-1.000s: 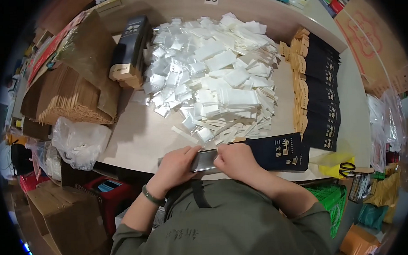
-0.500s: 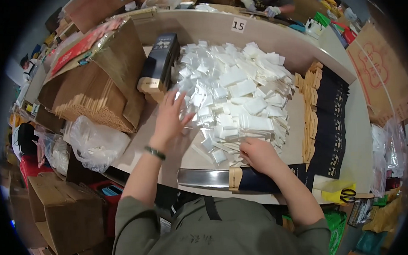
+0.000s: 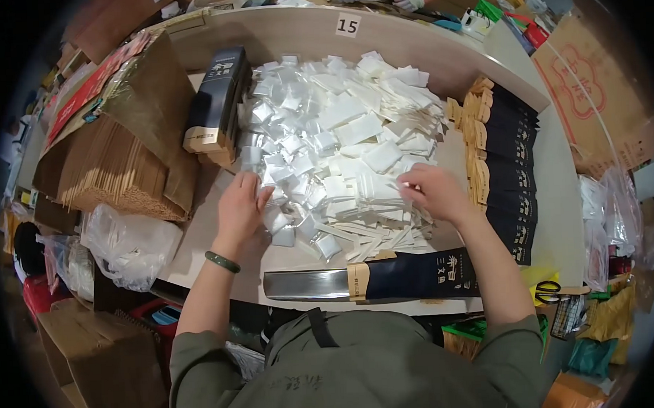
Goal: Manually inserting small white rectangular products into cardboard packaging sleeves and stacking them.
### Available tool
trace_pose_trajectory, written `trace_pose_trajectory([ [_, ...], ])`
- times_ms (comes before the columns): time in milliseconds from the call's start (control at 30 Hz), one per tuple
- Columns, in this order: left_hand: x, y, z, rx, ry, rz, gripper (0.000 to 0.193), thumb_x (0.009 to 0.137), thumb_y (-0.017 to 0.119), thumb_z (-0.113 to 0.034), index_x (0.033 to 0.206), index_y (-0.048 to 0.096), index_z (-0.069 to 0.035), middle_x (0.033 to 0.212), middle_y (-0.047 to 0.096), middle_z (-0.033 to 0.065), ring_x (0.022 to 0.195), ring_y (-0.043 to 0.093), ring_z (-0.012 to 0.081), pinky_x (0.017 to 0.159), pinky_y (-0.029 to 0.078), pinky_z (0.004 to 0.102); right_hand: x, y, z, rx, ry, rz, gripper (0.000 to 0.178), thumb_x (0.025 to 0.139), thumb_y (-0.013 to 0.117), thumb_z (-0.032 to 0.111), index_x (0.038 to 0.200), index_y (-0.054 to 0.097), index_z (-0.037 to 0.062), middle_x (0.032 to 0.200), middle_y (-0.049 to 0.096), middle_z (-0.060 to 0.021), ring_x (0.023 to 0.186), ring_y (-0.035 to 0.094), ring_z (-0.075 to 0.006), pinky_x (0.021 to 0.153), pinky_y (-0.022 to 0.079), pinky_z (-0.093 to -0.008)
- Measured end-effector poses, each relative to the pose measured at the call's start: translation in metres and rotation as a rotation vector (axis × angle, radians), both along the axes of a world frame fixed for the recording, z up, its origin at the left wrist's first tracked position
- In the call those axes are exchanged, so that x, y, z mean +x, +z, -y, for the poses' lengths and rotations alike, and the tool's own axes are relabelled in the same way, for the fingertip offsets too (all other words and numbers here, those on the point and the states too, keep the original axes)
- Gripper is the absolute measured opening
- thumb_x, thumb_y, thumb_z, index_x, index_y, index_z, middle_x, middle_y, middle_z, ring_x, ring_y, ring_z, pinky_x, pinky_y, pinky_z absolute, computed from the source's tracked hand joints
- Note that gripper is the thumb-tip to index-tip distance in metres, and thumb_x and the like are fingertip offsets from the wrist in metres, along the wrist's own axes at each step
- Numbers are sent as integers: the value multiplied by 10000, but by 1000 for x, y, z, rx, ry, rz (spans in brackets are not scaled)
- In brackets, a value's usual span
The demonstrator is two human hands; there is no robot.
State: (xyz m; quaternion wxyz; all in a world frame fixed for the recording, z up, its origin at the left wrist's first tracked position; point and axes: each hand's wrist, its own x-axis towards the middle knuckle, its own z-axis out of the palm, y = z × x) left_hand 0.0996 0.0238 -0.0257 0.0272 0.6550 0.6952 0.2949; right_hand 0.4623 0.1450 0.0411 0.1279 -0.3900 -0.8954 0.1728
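A person in a dark green top works with two bare hands over a counter (image 3: pixel 197 246) heaped with small packages, all clock directions here being read from the middle of the heap. The left hand (image 3: pixel 241 206), a green bangle (image 3: pixel 222 262) on its wrist, is at about eight o'clock beside the clear packets (image 3: pixel 274 166), its fingers bent inward; whether they grasp anything cannot be told. The right hand (image 3: pixel 437 192) reaches in from four o'clock, its fingertips drawn together at the edge of the white packets (image 3: pixel 356 130); a grasp there cannot be confirmed either. At six o'clock, along the near edge, a shiny metal strip (image 3: pixel 305 284) lies end-on in the tan mouth of a navy pouch (image 3: pixel 418 274). More navy pouches (image 3: pixel 512 181) lie overlapped in a row at three o'clock. A long dark box (image 3: pixel 219 99) stands at ten o'clock, and a cardboard box (image 3: pixel 143 88) packed with brown card (image 3: pixel 114 169) at nine, a crumpled plastic bag (image 3: pixel 128 245) just below it. Scissors (image 3: pixel 547 290) rest at four o'clock, beyond the pouches, while a co-worker's gloved hands (image 3: pixel 408 1) show at twelve.
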Motion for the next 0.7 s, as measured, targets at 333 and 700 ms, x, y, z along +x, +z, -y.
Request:
trace_pose_trajectory([
  [333,82,17,100,-179,-126,251,153,857,531,-118,972,575,-26,865,559,211,823,559,419,722,457,470,-14,-27,0,100,79,88,188,835,628,210,788,577,35,800,600,-152,766,613,-358,682,492,-441],
  [700,46,24,110,287,47,46,343,771,767,-133,1078,644,-45,1037,654,136,971,618,337,905,478,416,-101,-1,111,102,429,-91,76,749,659,103,751,589,74,796,606,-114,709,632,-310,621,515,-425],
])
